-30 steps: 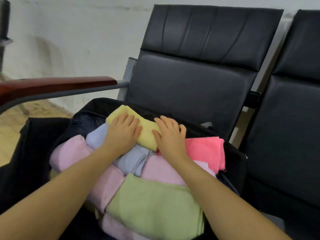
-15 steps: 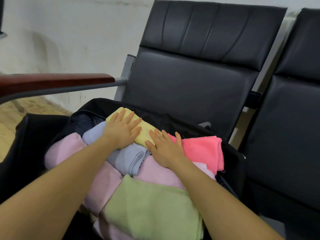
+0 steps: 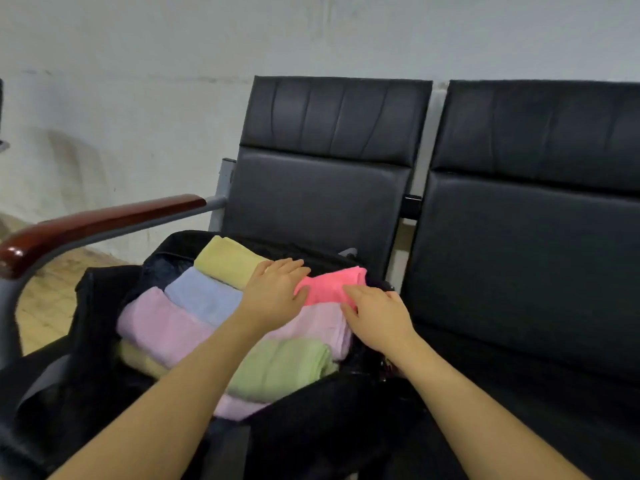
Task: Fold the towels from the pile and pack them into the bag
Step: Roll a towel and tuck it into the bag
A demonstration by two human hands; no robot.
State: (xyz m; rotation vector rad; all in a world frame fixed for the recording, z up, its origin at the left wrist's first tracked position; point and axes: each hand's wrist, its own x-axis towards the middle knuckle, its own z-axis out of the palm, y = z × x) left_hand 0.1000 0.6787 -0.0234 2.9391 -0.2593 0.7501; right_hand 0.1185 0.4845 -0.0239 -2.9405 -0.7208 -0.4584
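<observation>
Towels fill the open black bag (image 3: 104, 306) on the chair seat (image 3: 519, 393): a yellow towel (image 3: 225, 259) at the back, a blue towel (image 3: 202, 296) and a pale pink towel (image 3: 156, 320) in front of it, a green towel (image 3: 287, 368) nearest, and a bright pink towel (image 3: 332, 284) at the far right edge. The left hand (image 3: 273, 292) lies flat with fingers spread across the join of the yellow and bright pink towels. The right hand (image 3: 377, 315) rests on the bright pink towel's near edge, fingers relaxed and slightly bent, not visibly pinching.

To my eye the step is tucking this last towel down level. Pressing evenly with both palms and easing the overhanging corner inside the rim should keep the folds from springing open.

Whether a pile remains is out of view; the bag's zip and depth are lost in black fabric.
</observation>
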